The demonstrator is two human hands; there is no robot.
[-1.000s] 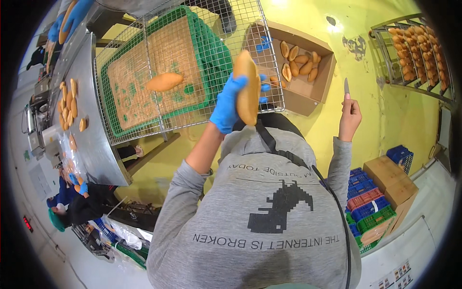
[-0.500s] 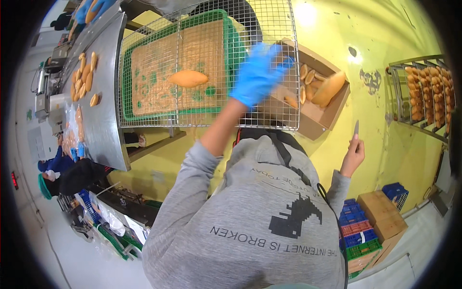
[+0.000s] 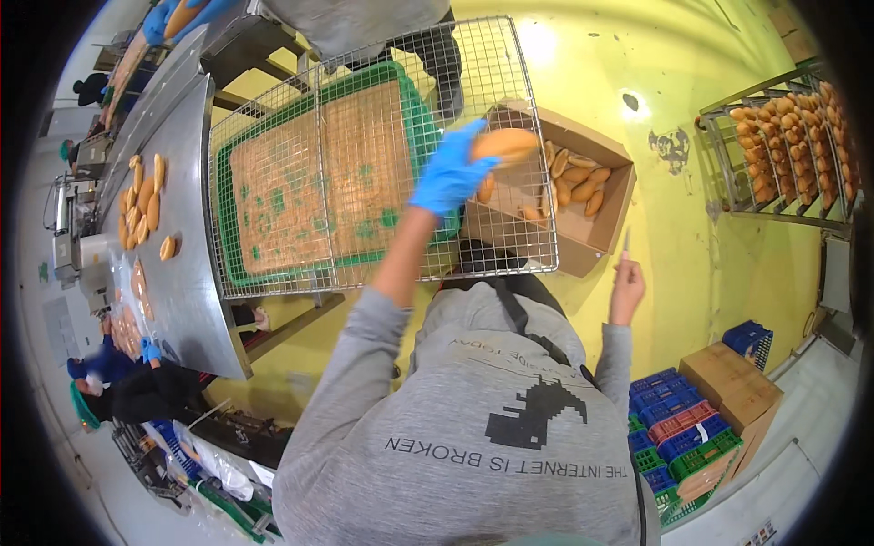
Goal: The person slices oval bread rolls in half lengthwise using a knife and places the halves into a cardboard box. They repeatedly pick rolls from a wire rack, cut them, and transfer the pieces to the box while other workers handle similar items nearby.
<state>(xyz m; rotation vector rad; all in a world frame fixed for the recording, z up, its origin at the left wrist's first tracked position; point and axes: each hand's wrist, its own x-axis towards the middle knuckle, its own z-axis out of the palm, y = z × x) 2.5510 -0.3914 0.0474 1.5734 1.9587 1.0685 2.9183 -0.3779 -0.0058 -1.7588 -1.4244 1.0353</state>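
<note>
Left hand (image 3: 453, 168), blue-gloved, upper centre of the frame: fingers and thumb together, clamped on the near end of one golden bread roll (image 3: 506, 146), whose far end projects toward the right; pinched at one end, presumably so that most of its length is left free. Roll's place: over the right edge of a wire rack (image 3: 515, 45), in line with an open cardboard box (image 3: 596, 238). Right hand (image 3: 626, 293), bare, right of centre: fingers closed on a small knife (image 3: 626, 242), blade pointing up the frame, well apart from the glove, probably to keep the edge off hand and bread. Glove on the bread side only, likely for cleanliness. Box: just beside and partly beneath the rack, heaped with further rolls (image 3: 581, 182), apparently set within easy reach. Green crate (image 3: 411, 114): seen through the mesh, under the rack, possibly placed to catch crumbs. Steel table (image 3: 189, 264), left of frame: a loose group of rolls. Wheeled-type shelving (image 3: 715, 168), upper right: loaded rows of bread.
</note>
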